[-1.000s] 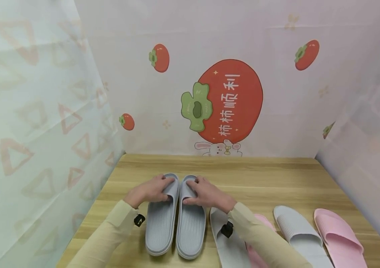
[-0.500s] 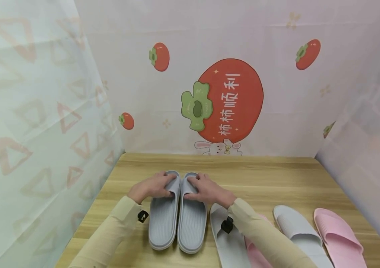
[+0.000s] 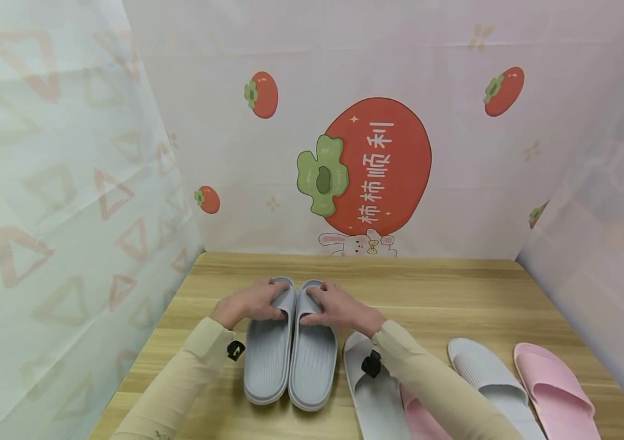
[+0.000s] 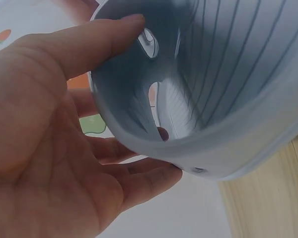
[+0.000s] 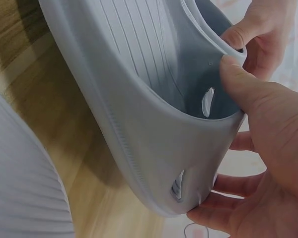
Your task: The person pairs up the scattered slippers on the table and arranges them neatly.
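Two grey-blue slide slippers stand side by side in the head view, their toes pointing away from me. My left hand [image 3: 251,304] grips the left slipper [image 3: 266,366] by its upper band. In the left wrist view, the thumb lies inside the foot opening and the other fingers are around the toe end. My right hand [image 3: 339,310] pinches the band of the right slipper [image 3: 313,373] likewise, thumb inside and fingers outside, as the right wrist view shows. Small slots pierce both bands. Whether the soles touch the wooden board is hard to tell.
Right of the pair lie a light grey slipper [image 3: 378,403] and a pink slipper [image 3: 422,421], partly hidden by my right forearm. Farther right are another light grey slipper [image 3: 490,379] and pink slipper [image 3: 556,391]. Printed cloth walls [image 3: 267,226] enclose the wooden board [image 3: 400,278].
Both hands and the pair of slippers they hold have shifted slightly away from me, toward the back wall. The grip looks the same, and the slippers at the right have stayed put.
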The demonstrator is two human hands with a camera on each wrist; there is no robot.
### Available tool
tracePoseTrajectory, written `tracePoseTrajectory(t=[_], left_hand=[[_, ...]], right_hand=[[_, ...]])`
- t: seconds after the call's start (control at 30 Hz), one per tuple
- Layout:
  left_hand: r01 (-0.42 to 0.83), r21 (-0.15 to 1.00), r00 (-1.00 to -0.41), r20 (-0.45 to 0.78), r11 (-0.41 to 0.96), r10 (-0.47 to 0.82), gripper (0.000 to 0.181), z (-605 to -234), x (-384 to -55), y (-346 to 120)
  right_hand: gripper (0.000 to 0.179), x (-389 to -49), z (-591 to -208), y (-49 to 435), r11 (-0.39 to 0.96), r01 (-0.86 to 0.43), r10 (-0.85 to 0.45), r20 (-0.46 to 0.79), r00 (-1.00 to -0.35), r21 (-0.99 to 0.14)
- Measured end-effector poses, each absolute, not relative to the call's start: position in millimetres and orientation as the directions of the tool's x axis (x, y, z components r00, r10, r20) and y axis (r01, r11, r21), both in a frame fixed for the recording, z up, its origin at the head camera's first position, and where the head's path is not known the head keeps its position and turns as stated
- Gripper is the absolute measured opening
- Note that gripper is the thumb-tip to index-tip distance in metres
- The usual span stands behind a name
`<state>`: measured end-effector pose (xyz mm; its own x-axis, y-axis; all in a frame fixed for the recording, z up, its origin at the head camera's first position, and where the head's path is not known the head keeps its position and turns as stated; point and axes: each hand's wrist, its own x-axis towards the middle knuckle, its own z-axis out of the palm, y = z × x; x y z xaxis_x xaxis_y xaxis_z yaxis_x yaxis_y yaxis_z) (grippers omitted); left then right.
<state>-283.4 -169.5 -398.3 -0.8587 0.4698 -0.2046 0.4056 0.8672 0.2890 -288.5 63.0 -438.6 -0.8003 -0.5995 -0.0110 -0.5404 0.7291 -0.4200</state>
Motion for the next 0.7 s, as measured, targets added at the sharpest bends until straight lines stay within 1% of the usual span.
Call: tracePoseTrajectory(t=[0.2, 0.7], left_hand=[[0.410, 0.299, -0.857, -0.198, 0.862, 0.476, 0.069, -396, -289, -168], [0.410, 0.287, -0.858, -0.201, 0.866, 0.473, 0.068, -394, -297, -162]], right_hand=[[0.079, -293, -431, 63, 0.742, -0.537, -0.596, -0.027, -0.803, -0.402], [0.075, -305, -431, 61, 0.750, -0.534, -0.590, -0.029, -0.807, -0.390]])
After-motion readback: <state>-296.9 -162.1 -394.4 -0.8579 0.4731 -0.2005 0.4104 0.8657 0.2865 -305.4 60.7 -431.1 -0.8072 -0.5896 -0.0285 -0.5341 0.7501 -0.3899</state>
